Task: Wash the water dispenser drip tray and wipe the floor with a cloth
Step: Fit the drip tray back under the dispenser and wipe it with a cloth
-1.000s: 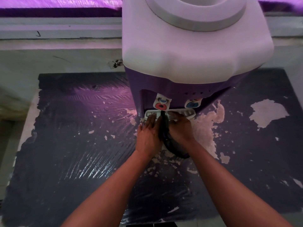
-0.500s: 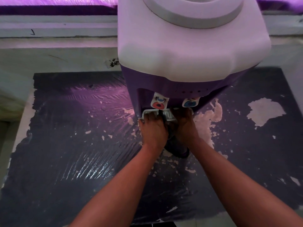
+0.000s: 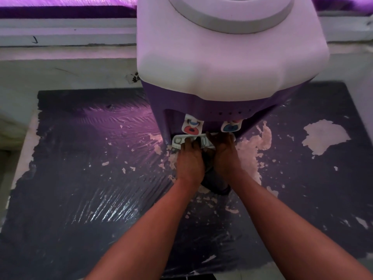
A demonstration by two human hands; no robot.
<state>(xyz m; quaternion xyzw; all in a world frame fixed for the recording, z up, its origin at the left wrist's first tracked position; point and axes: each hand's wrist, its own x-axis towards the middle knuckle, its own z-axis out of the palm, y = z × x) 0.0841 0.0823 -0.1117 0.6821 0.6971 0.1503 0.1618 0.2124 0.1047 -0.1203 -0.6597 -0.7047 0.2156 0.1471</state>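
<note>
A purple and white water dispenser (image 3: 228, 63) stands on the floor against the wall. At its foot, under the red and blue taps, sits the white slotted drip tray (image 3: 178, 140), partly pushed into its recess. My left hand (image 3: 189, 160) lies on the tray's front with fingers over the grille. My right hand (image 3: 225, 154) presses on the tray's right part, whose right end is hidden. A dark cloth (image 3: 215, 180) hangs between my two hands, seemingly held under the right one.
The floor (image 3: 90, 188) is dark, wet and glossy, with pale patches of peeled paint around the dispenser and at the right (image 3: 325, 136). A pale wall and ledge run behind the dispenser. A lighter strip borders the floor at the left.
Both hands have moved forward with the tray, which now sits deeper under the taps. The dark cloth has stayed between my hands.
</note>
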